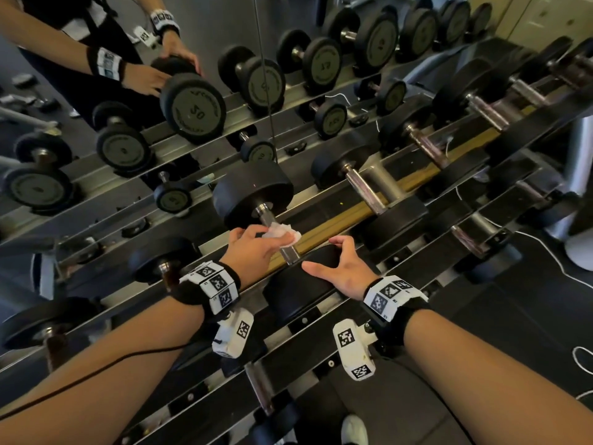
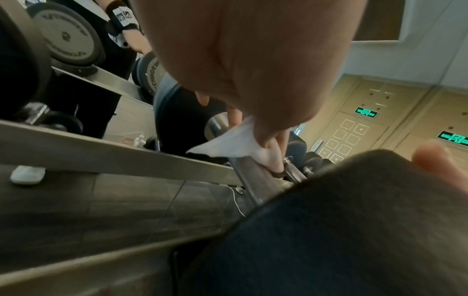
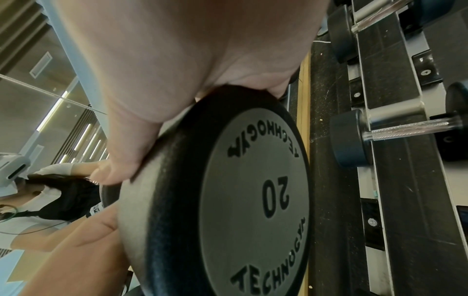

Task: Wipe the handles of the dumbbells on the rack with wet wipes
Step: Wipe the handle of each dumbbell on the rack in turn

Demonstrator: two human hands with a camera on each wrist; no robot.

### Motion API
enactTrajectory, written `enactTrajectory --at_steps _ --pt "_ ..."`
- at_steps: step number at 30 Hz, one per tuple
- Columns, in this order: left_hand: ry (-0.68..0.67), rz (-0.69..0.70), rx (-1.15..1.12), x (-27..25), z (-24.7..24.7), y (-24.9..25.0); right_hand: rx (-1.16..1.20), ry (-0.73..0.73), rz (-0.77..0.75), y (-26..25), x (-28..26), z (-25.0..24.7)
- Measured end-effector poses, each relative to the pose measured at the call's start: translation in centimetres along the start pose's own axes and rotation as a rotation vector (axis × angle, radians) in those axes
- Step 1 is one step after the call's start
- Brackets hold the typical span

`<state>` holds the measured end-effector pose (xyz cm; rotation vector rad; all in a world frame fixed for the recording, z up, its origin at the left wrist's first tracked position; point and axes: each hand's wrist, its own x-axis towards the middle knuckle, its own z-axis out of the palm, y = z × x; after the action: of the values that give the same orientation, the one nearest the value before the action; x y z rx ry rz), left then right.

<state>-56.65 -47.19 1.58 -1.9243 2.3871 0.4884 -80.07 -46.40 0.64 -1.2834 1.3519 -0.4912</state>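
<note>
A black dumbbell lies across the top rack tier, its far head point(image 1: 253, 191) toward the mirror and its near head point(image 1: 295, 293) toward me. My left hand point(image 1: 253, 252) grips a crumpled white wet wipe point(image 1: 284, 234) around the metal handle point(image 1: 290, 253) between the heads. In the left wrist view the wipe point(image 2: 228, 144) is pinched against the handle point(image 2: 255, 172) by my fingers. My right hand point(image 1: 340, 271) is draped over the near head, fingers curved over its far rim. The right wrist view shows that head's face point(image 3: 240, 200), marked 20, under my right hand point(image 3: 190, 60).
More dumbbells sit on the same tier to the right point(image 1: 362, 187) and left point(image 1: 160, 261), and on the lower tier point(image 1: 260, 383). A mirror point(image 1: 128, 91) behind the rack reflects the dumbbells and my arms. A white cable point(image 1: 545, 252) lies on the dark floor at right.
</note>
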Motion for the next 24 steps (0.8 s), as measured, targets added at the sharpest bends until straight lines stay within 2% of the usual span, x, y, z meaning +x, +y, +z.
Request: enactTrajectory --at_steps 5,9,11,13,15,17,20,24 --pt "-0.105 0.118 0.067 -0.3 0.6 0.8 0.004 -0.003 -0.002 -0.2 -0.1 0.0" --pt "0.052 -0.024 -0.118 0.0 -0.5 -0.1 -0.014 -0.007 -0.004 -0.3 -0.3 -0.1" --pt "0.078 -0.085 -0.154 -0.1 -0.2 0.0 -0.022 -0.003 -0.002 -0.3 -0.3 -0.2" --pt "-0.017 -0.072 -0.157 -0.5 0.4 0.6 -0.023 -0.004 0.001 -0.3 -0.2 -0.2" --pt "-0.123 0.003 -0.161 -1.0 1.1 1.0 -0.015 -0.007 -0.001 -0.4 -0.3 -0.1" --pt "-0.138 0.049 -0.174 -1.1 1.3 0.8 -0.014 -0.005 -0.006 -0.5 -0.4 -0.1" --pt "-0.033 0.052 -0.111 -0.4 0.9 -0.4 -0.011 -0.003 -0.015 -0.4 -0.5 -0.1" --pt "0.173 -0.131 -0.179 1.1 -0.1 -1.8 0.009 -0.016 -0.016 -0.3 -0.4 -0.2"
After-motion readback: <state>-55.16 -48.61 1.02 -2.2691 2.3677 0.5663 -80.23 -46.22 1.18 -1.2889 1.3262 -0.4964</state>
